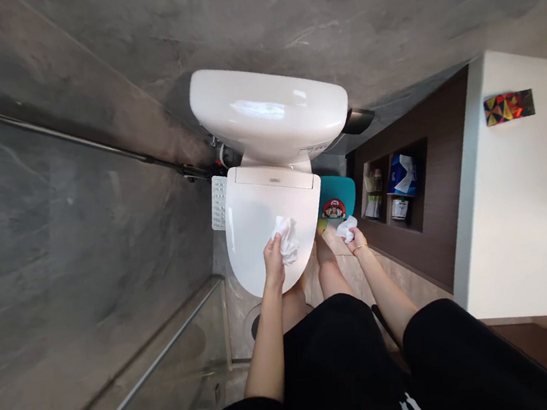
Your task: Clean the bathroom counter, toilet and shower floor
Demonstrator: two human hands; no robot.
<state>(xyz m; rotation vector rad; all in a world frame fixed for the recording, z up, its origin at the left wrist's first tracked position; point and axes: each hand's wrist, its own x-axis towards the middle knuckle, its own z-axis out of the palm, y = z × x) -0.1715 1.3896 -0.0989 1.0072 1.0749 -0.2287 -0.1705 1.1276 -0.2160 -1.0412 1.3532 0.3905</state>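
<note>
The left hand (273, 261) is pinching a crumpled tissue (287, 240) over the closed toilet lid (251, 235); the right hand (357, 241) is pinching a smaller tissue wad (346, 228) beyond its right edge. Both are likely handling light, soft and tearable, bunched folds offering the best hold.
</note>
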